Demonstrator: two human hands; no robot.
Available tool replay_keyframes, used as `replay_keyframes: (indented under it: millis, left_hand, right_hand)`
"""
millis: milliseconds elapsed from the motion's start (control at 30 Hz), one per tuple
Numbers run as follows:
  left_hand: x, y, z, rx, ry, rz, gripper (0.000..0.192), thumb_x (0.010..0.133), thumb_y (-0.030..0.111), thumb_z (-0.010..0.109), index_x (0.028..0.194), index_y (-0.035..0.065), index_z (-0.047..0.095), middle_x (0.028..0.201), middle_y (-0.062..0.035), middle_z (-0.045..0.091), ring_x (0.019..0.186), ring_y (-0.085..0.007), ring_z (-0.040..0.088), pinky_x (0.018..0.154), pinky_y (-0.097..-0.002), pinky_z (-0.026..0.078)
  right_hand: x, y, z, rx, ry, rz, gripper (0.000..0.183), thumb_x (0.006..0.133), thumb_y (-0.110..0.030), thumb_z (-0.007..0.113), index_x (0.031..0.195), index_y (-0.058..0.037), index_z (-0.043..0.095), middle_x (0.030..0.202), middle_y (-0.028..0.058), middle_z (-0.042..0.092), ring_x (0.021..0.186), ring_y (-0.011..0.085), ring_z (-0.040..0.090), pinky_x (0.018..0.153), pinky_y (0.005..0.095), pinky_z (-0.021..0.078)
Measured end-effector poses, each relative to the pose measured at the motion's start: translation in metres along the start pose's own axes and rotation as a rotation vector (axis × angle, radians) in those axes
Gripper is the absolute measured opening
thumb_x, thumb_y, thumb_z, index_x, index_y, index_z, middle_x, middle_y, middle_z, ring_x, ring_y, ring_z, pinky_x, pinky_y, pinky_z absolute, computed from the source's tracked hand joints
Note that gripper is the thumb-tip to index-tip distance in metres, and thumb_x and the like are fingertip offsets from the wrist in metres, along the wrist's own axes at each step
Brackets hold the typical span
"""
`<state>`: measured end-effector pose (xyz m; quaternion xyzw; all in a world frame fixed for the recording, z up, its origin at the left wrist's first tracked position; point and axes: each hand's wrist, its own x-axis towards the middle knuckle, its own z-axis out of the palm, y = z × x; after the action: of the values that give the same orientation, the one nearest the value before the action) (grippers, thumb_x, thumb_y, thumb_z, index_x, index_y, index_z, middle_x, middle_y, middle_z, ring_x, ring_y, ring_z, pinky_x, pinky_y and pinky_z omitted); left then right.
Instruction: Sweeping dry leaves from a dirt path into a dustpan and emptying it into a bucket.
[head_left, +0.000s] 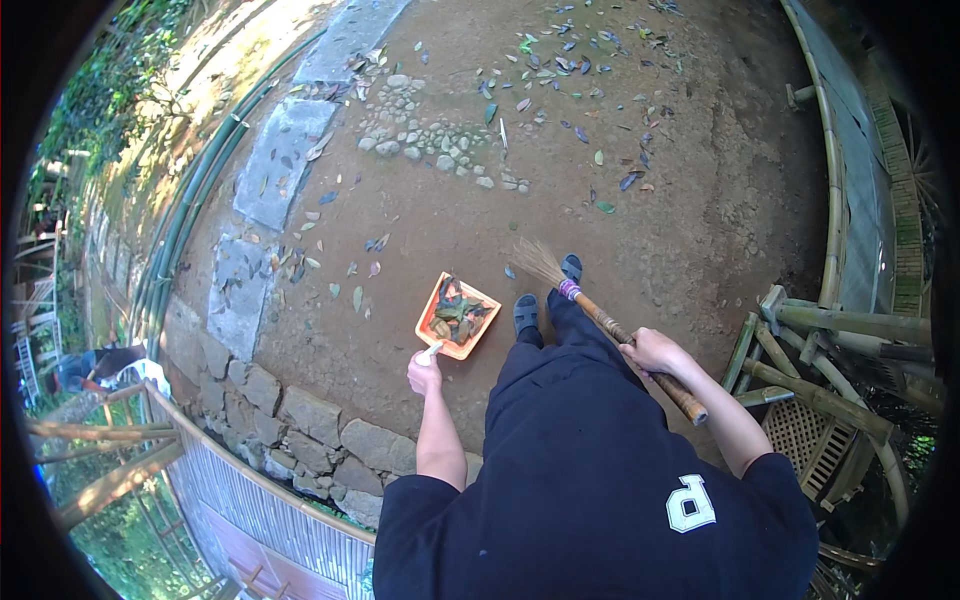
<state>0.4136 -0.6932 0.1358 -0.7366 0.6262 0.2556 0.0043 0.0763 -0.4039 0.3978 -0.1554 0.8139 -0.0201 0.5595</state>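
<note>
My left hand (425, 373) is closed around the pale handle of an orange plastic dustpan (480, 339), held out to the left of my feet. Dry and green leaves (457, 309) lie heaped in the pan. In my right hand (651, 351) is the bamboo handle of a broom (609, 324), slanting across in front of my right leg. Its straw bristles (541, 262), bound with purple cord, point away from me and to the left, beside my sandals. A gap of bare earth separates the bristles from the dustpan.
Scattered leaves (577, 64) lie on the earth ahead, near embedded round stones (442, 142). Stone slabs (285, 161) and green bamboo poles (180, 217) run along the left. A stone edging (311, 415) and bamboo fence (277, 502) are lower left; a bamboo structure (817, 397) stands right. A person (94, 367) is far left.
</note>
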Motion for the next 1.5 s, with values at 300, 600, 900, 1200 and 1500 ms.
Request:
replay_keyframes:
  millis: [300, 600, 900, 1200, 1500]
  left_hand:
    - [0.006, -0.007, 0.007, -0.012, 0.002, -0.058, 0.036, 0.072, 0.033, 0.08, 0.105, 0.0229, 0.072, 0.096, -0.0089, 0.072, 0.088, -0.0295, 0.069, 0.075, -0.0427, 0.054]
    - [-0.002, -0.012, 0.013, -0.096, 0.091, -0.067, 0.036, 0.073, 0.04, 0.08, 0.103, 0.0238, 0.071, 0.094, -0.0091, 0.071, 0.087, -0.031, 0.068, 0.074, -0.0443, 0.054]
    - [-0.012, -0.025, 0.005, -0.191, 0.103, -0.11, 0.035, 0.071, 0.03, 0.08, 0.105, 0.0243, 0.07, 0.092, -0.0109, 0.071, 0.088, -0.0332, 0.068, 0.072, -0.0443, 0.054]
    - [-0.004, -0.014, -0.013, -0.375, 0.281, -0.331, 0.03, 0.073, 0.032, 0.078, 0.098, 0.0175, 0.07, 0.091, -0.0107, 0.071, 0.086, -0.0327, 0.068, 0.071, -0.0456, 0.053]
    - [0.065, 0.013, -0.046, -0.35, 0.366, -0.562, 0.029, 0.073, 0.032, 0.078, 0.096, 0.0158, 0.071, 0.091, -0.0109, 0.071, 0.085, -0.033, 0.068, 0.07, -0.0457, 0.053]
  right_hand:
    - [-0.018, -0.03, -0.02, 0.179, -0.274, -0.044, 0.038, 0.099, -0.031, 0.053, 0.082, 0.0021, 0.057, 0.058, 0.0018, 0.051, 0.045, 0.0119, 0.054, 0.043, 0.0284, 0.0503]
    - [0.069, -0.121, 0.005, -0.278, -0.018, -0.195, 0.044, 0.095, -0.033, 0.055, 0.079, 0.0077, 0.06, 0.059, 0.0113, 0.062, 0.049, 0.0223, 0.063, 0.051, 0.0368, 0.0539]
    - [-0.011, -0.153, -0.05, -0.613, -0.248, -0.272, 0.045, 0.097, -0.033, 0.052, 0.075, 0.0054, 0.06, 0.058, 0.0103, 0.062, 0.05, 0.0214, 0.063, 0.05, 0.0363, 0.0531]
    - [0.005, -0.238, -0.081, -0.564, -0.184, -0.247, 0.036, 0.098, -0.032, 0.053, 0.101, 0.0037, 0.059, 0.059, 0.0047, 0.055, 0.046, 0.0133, 0.057, 0.042, 0.0299, 0.0493]
    - [0.112, -0.396, -0.106, -0.523, -0.198, -0.432, 0.034, 0.097, -0.028, 0.052, 0.092, 0.005, 0.058, 0.056, 0.0046, 0.053, 0.044, 0.0155, 0.056, 0.043, 0.0331, 0.0499]
